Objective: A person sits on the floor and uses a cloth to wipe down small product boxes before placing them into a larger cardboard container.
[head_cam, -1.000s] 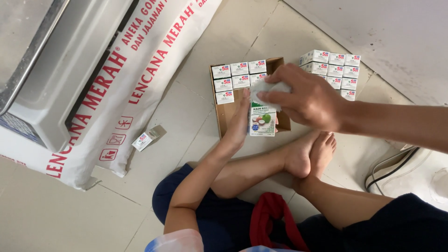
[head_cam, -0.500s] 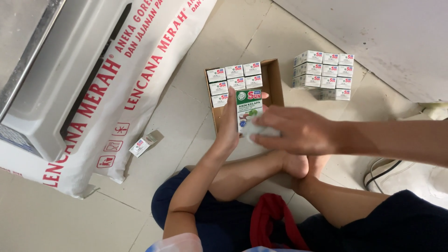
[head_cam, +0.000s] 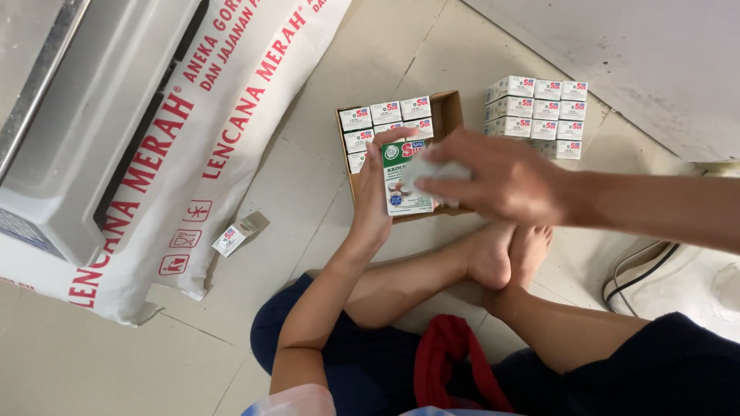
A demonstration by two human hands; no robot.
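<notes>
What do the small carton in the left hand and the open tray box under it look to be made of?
Small carton: likely coated paperboard, with a smooth printed white-and-green face and crisp folded edges. Tray box: seemingly plain corrugated cardboard, with matte brown, unprinted walls.

Single head-worn view, looking steeply down from close above, onto lap, hands, tiled floor (head_cam: 62,377) in front

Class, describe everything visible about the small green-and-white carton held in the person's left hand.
The small green-and-white carton is a rectangular paperboard pack with a green band at its top, a white printed face and a blue mark low down. It stands upright, front to the camera, above the open brown cardboard box of similar cartons. The left hand grips its left edge; the right hand presses a whitish wad against its right side.
</notes>
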